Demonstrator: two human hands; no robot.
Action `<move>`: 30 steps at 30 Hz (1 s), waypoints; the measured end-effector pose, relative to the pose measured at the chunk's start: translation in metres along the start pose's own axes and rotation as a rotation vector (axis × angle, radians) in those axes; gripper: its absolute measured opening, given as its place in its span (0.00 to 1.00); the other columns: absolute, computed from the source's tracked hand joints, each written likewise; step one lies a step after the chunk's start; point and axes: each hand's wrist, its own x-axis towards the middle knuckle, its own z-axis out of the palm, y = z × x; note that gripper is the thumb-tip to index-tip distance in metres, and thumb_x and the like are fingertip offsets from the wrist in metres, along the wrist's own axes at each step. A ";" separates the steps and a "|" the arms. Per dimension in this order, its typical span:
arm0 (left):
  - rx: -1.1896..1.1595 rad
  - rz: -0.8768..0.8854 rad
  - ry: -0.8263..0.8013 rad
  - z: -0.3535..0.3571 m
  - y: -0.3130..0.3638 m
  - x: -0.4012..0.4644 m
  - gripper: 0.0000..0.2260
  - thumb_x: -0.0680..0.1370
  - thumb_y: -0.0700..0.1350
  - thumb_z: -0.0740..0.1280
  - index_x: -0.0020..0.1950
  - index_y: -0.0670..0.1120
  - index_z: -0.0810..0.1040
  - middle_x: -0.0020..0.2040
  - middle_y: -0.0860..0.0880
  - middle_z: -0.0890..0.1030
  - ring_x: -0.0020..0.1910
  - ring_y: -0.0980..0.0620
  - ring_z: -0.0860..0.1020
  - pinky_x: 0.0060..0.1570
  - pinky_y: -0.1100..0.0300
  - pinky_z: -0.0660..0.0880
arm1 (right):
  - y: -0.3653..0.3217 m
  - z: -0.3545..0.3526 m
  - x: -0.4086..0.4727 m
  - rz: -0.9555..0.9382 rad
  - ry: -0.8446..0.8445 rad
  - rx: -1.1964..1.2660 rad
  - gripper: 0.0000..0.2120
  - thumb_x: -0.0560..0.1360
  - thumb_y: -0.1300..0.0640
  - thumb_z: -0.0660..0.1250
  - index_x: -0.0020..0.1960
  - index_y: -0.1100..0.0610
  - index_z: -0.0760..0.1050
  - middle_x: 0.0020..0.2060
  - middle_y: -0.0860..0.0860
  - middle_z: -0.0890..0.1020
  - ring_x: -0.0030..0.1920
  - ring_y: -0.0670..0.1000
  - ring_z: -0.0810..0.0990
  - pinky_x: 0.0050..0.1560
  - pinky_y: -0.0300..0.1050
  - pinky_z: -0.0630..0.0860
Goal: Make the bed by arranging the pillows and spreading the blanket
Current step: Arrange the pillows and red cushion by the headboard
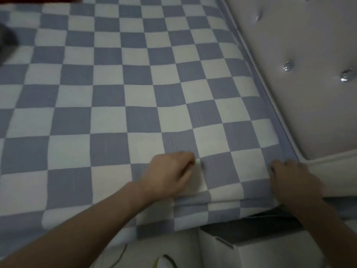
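Observation:
A blue-and-white checkered blanket (119, 89) lies spread flat over the bed and fills most of the view. Its near edge hangs a little over the side of the bed. My left hand (170, 175) rests on the blanket near that edge, fingers curled and pinching a small fold of the fabric. My right hand (291, 178) lies at the blanket's near right corner, beside the headboard, with its fingers curled over the corner of the fabric. No pillow is in view.
A padded cream headboard (301, 78) with shiny studs runs along the right. A white box-like nightstand (257, 250) stands below the bed corner. A dark blurred shape (7, 41) sits at the far left edge. Pale floor shows at the bottom.

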 end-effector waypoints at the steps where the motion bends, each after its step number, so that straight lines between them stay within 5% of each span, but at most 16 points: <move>1: 0.106 0.001 0.189 -0.010 -0.020 -0.006 0.11 0.75 0.48 0.55 0.48 0.46 0.73 0.43 0.46 0.79 0.38 0.47 0.78 0.37 0.60 0.71 | -0.012 -0.010 0.009 -0.071 0.186 0.037 0.14 0.76 0.59 0.54 0.55 0.61 0.75 0.44 0.61 0.75 0.44 0.61 0.77 0.41 0.52 0.75; 3: 0.337 -0.165 0.325 -0.016 -0.057 -0.027 0.17 0.76 0.50 0.53 0.59 0.44 0.73 0.58 0.40 0.77 0.55 0.40 0.77 0.52 0.50 0.72 | -0.044 -0.016 0.021 -0.138 0.268 0.124 0.19 0.78 0.52 0.53 0.65 0.59 0.69 0.62 0.63 0.72 0.60 0.64 0.73 0.56 0.61 0.72; 5: 0.513 -0.285 0.167 0.003 -0.074 -0.060 0.24 0.79 0.55 0.48 0.71 0.46 0.63 0.73 0.38 0.61 0.73 0.38 0.58 0.69 0.42 0.54 | -0.069 0.007 0.010 -0.157 0.062 0.066 0.27 0.79 0.42 0.47 0.74 0.53 0.54 0.73 0.59 0.60 0.72 0.62 0.62 0.66 0.67 0.61; 7: 0.574 -0.105 -0.017 0.038 -0.066 -0.102 0.26 0.78 0.59 0.48 0.74 0.51 0.59 0.76 0.39 0.53 0.75 0.39 0.50 0.69 0.38 0.49 | -0.072 0.047 -0.024 -0.119 -0.107 0.082 0.32 0.78 0.37 0.38 0.73 0.54 0.57 0.71 0.61 0.65 0.69 0.65 0.66 0.60 0.73 0.64; 9: 0.556 0.190 -0.173 0.056 -0.053 -0.128 0.29 0.74 0.62 0.56 0.73 0.53 0.61 0.75 0.39 0.58 0.74 0.39 0.54 0.67 0.38 0.51 | -0.060 0.067 -0.061 -0.096 -0.281 0.044 0.35 0.77 0.36 0.34 0.69 0.56 0.63 0.66 0.65 0.71 0.63 0.69 0.72 0.53 0.75 0.68; 12: 0.609 0.491 -0.206 0.027 -0.052 -0.120 0.30 0.74 0.58 0.60 0.75 0.53 0.58 0.75 0.45 0.60 0.74 0.44 0.57 0.71 0.43 0.49 | -0.063 0.037 -0.074 -0.129 -0.106 0.132 0.34 0.78 0.38 0.33 0.64 0.58 0.66 0.59 0.66 0.77 0.59 0.68 0.74 0.48 0.71 0.73; 14: 0.618 0.336 0.026 -0.004 -0.063 -0.100 0.30 0.75 0.54 0.58 0.76 0.51 0.53 0.76 0.45 0.56 0.75 0.44 0.54 0.70 0.43 0.49 | -0.081 0.012 -0.056 -0.216 -0.010 0.191 0.31 0.79 0.42 0.33 0.63 0.57 0.66 0.60 0.63 0.77 0.62 0.61 0.68 0.52 0.67 0.73; 17: 0.595 -0.040 0.243 -0.056 -0.073 -0.084 0.24 0.78 0.52 0.51 0.74 0.48 0.58 0.75 0.41 0.58 0.73 0.42 0.55 0.70 0.38 0.54 | -0.131 -0.041 -0.040 -0.324 0.097 0.308 0.25 0.78 0.46 0.42 0.70 0.53 0.60 0.69 0.58 0.69 0.69 0.54 0.60 0.63 0.59 0.65; 21: 0.635 -0.247 0.313 -0.141 -0.072 -0.091 0.20 0.77 0.50 0.51 0.68 0.47 0.65 0.72 0.39 0.65 0.72 0.42 0.59 0.68 0.39 0.58 | -0.176 -0.100 -0.036 -0.449 0.127 0.515 0.33 0.72 0.42 0.35 0.76 0.48 0.49 0.76 0.50 0.49 0.76 0.51 0.48 0.72 0.51 0.45; 26: 0.697 -0.427 0.340 -0.240 -0.059 -0.131 0.21 0.70 0.43 0.70 0.62 0.46 0.72 0.67 0.37 0.72 0.67 0.37 0.69 0.61 0.37 0.62 | -0.190 -0.163 -0.052 -0.494 0.035 0.585 0.32 0.72 0.41 0.32 0.75 0.44 0.41 0.76 0.47 0.42 0.76 0.47 0.47 0.72 0.45 0.41; 30: 0.667 -0.597 0.381 -0.296 -0.036 -0.163 0.18 0.71 0.41 0.68 0.61 0.44 0.77 0.67 0.37 0.72 0.66 0.35 0.69 0.60 0.33 0.64 | -0.190 -0.207 -0.064 -0.537 -0.044 0.615 0.24 0.82 0.49 0.43 0.75 0.43 0.38 0.76 0.46 0.37 0.76 0.45 0.43 0.74 0.46 0.40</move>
